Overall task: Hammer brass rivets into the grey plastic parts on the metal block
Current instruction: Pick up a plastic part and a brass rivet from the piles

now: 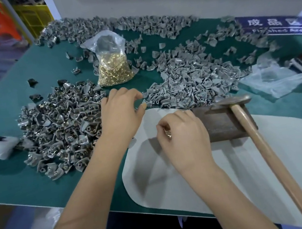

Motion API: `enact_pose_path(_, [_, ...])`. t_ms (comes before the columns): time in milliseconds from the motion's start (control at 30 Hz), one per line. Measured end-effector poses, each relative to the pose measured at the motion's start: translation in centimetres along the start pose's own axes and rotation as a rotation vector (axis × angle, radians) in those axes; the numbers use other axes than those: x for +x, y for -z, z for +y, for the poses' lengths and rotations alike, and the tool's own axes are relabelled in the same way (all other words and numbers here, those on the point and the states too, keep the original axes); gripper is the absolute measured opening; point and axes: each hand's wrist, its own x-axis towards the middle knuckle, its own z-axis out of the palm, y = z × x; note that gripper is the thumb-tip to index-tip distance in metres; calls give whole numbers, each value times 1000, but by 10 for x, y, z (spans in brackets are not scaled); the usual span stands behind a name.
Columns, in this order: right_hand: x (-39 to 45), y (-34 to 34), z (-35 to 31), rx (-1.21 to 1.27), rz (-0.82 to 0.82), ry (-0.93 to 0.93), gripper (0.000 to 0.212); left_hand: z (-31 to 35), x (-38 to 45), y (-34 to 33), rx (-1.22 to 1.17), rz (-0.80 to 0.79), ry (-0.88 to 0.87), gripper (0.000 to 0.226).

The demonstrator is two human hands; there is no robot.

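The green table (pixel 38 183) fills the space in front of the person, and a white mat (pixel 253 167) lies on its near right part. Grey parts are strewn along the far edge and heaped in two piles: a right pile (pixel 196 81) of plain parts just beyond the mat, and a left pile (pixel 58 133) in which brass glints among the grey. A crumpled clear sheet (pixel 275 80) lies at the right edge of the table.

The hammer (pixel 266 147) rests with its metal head on the block and its wooden handle slanting down toward the near right. The block (pixel 222 122), dark and rusty, sits on the far side of the mat, just right of the right hand. A clear bag (pixel 112 61) of brass rivets stands between the two piles, behind the hands. A blue sign (pixel 274 25) lies at the far right.

The left hand (pixel 120 115) reaches to the near edge of the right pile, thumb and fingertips curled in a pinch on a single grey part (pixel 144 102) at the mat's far edge. The right hand (pixel 185 134) hovers over the mat beside the block, its fingers curled around a few small rivets (pixel 167 132) that show brassy between them.
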Motion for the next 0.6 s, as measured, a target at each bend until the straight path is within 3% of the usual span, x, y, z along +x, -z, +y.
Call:
enact_pose_path(67, [-12,10,10,72,95,-19,3,5,8,-5,29,-9,17,25])
enact_pose_path(433, [-56,56,67,198,318,-173,29,20,25,-16,5,-145,108,15])
enact_pose_path(600, [-78,54,84,256,496,-115,19,22,23,-12,-17,-173,87,15])
